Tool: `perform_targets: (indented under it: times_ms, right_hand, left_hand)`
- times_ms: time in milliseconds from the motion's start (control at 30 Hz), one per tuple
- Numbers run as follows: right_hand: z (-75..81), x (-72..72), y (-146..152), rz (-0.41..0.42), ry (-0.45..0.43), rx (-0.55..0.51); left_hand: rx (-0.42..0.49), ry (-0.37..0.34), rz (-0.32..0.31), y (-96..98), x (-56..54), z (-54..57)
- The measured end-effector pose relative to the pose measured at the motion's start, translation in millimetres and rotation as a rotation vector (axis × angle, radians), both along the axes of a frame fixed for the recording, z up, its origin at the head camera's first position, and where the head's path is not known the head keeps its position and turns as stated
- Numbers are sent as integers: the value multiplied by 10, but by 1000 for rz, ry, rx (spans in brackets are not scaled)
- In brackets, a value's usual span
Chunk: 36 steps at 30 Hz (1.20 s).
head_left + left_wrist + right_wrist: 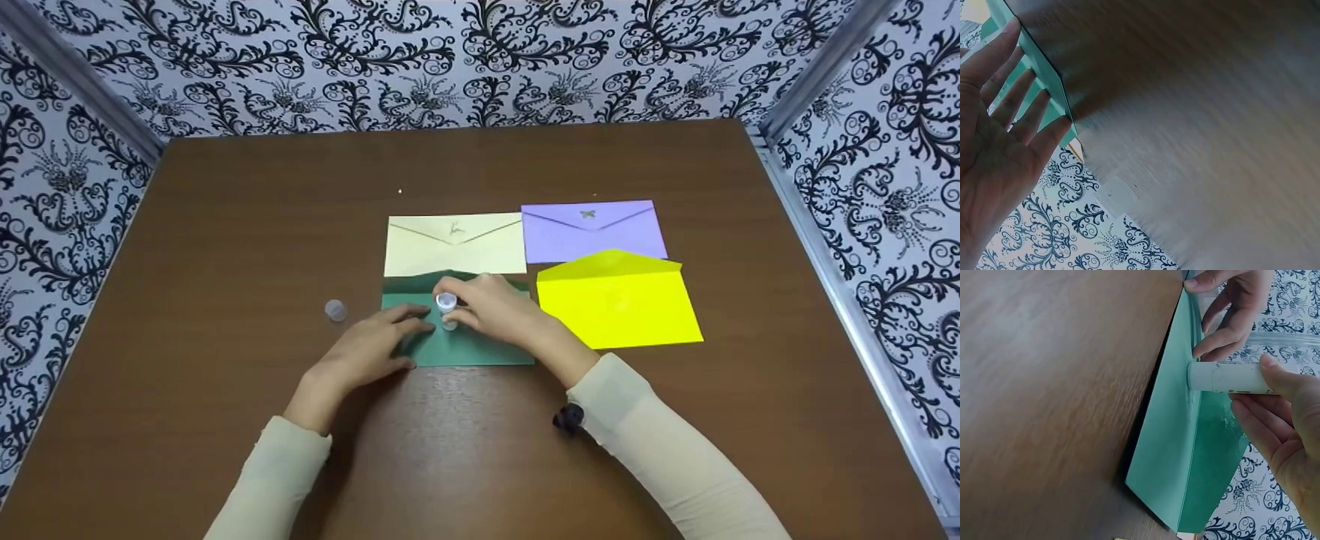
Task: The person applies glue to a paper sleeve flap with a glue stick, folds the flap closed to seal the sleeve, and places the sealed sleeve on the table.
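A green envelope (487,351) lies in front of me with its flap raised on the far side. My right hand (499,309) grips a white glue stick (1230,377) between thumb and fingers. In the right wrist view its end touches the green envelope (1162,427) near the fold, and shiny smears (1231,422) show on the darker flap. My left hand (371,345) rests on the envelope's left part, fingers spread and loosely bent. In the left wrist view the left hand's fingertips (1012,25) touch the green paper. A small round cap (335,310) lies to the left.
Behind the green envelope are a cream envelope (454,255) and a purple one (592,236), both with flaps folded down and small emblems. A yellow envelope (622,307) with its flap up lies on the right. Patterned walls (420,60) border the brown table (225,300).
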State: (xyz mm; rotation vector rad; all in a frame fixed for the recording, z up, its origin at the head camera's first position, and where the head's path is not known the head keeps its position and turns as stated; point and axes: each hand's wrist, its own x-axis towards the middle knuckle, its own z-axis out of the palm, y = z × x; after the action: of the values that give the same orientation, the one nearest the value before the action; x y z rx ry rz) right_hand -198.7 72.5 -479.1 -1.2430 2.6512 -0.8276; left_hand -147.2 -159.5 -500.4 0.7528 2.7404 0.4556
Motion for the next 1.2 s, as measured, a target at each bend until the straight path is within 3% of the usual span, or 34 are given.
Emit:
perform_targets:
  times_ms: [200, 633, 1200]
  right_hand:
    - [10, -55, -51, -33, 3, -3]
    - [29, -123, 39, -127, 99, 25]
    - [56, 61, 126, -130, 52, 11]
  left_hand:
    - [2, 1, -7, -1, -7, -7]
    - [7, 9, 14, -4, 5, -5]
    - [7, 0, 19, 6, 9, 7]
